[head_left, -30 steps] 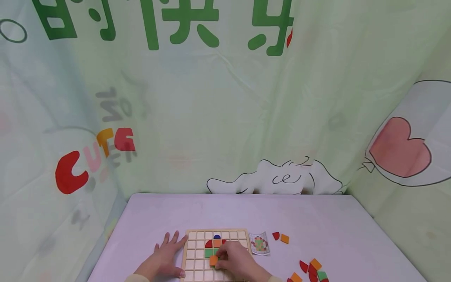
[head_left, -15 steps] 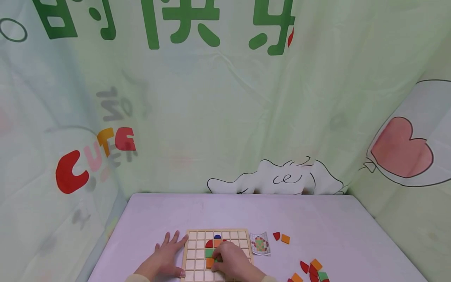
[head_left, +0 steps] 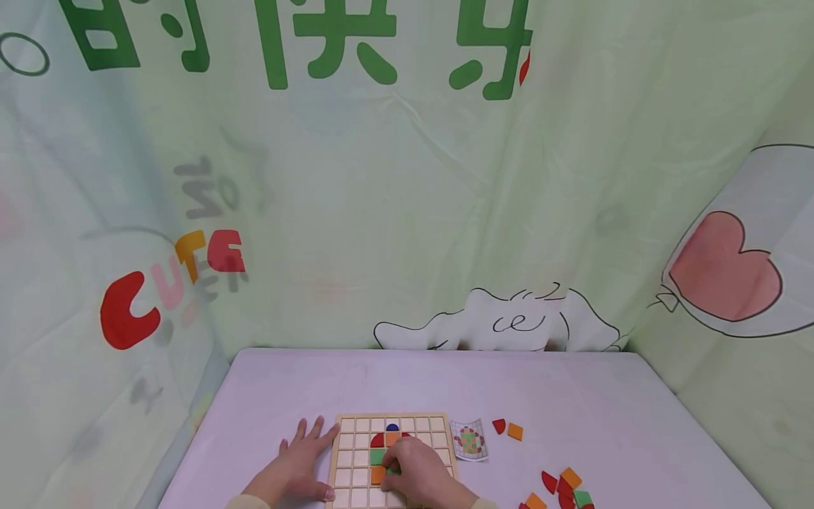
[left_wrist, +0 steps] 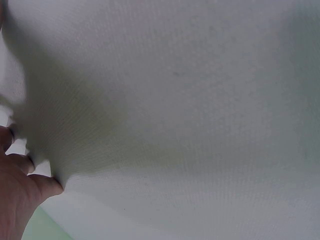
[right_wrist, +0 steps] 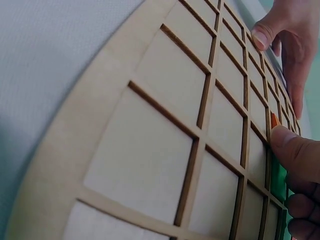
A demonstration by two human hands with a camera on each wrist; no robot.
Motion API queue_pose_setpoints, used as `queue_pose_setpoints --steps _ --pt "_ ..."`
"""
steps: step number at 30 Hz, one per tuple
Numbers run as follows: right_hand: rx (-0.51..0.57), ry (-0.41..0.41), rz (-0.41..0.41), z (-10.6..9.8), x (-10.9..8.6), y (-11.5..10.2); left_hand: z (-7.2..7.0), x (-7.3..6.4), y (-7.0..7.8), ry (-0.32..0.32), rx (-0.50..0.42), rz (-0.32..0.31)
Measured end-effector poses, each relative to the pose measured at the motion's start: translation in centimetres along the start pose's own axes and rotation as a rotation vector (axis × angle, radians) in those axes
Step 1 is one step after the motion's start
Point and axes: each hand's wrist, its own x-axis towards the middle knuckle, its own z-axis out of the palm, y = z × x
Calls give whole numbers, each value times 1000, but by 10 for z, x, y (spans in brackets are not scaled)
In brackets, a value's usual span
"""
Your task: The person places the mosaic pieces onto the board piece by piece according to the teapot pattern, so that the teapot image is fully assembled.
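My left hand (head_left: 302,463) lies with fingers spread on the table, its fingertips and thumb at the left edge of a wooden grid board (head_left: 346,424). Over the middle of the board, my right hand (head_left: 420,466) has curled fingers, with thumb and index finger at the right side of an orange square tile (head_left: 378,475). In the right wrist view, the thumb touches this orange tile (right_wrist: 274,120), and a green tile (right_wrist: 277,175) shows between thumb and fingers. Above sit a green square (head_left: 377,457), a red piece (head_left: 378,440), an orange square (head_left: 392,438) and a blue piece (head_left: 392,427). The right hand hides other cells.
Right of the board lies a printed pattern card (head_left: 469,440). A red quarter-circle (head_left: 499,426) and an orange square (head_left: 515,431) lie beyond it. Nearer is a loose group of red pieces (head_left: 550,482), orange squares (head_left: 570,477) and a green one (head_left: 581,498). Curtains surround the table (head_left: 286,382).
One second ago the orange tile was pinched slightly up and to the right. My right hand has moved a little left and the tile now lies in a cell. The left hand stays still.
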Motion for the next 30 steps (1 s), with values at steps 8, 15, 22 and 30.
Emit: queue_pose_setpoints --steps 8,15,22,30 --pt "-16 4 2 2 1 1 -14 -15 21 3 6 -23" --pt "14 6 -2 1 -1 1 -15 -16 24 9 14 -22" --pt "192 -14 66 -8 -4 5 -13 -14 19 -2 -3 -12" --pt "335 22 82 -23 -17 14 -13 -13 19 -5 -2 -12"
